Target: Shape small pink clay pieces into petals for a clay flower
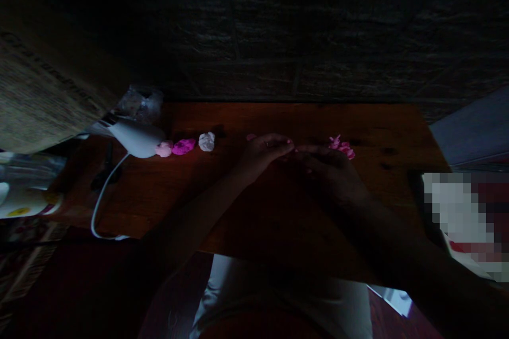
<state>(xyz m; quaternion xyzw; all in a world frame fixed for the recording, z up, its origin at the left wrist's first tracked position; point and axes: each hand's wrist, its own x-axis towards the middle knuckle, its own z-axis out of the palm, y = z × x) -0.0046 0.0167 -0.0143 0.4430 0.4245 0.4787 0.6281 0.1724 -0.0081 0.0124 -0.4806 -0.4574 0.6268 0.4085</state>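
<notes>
one left grip, one right grip, fingertips close together over the table

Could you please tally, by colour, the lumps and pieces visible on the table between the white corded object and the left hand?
Pink: 2 (pale pink lump by the white corded object; small pink piece by the left hand)
Magenta: 1 (magenta lump)
White: 1 (white lump)
Total: 4
</notes>
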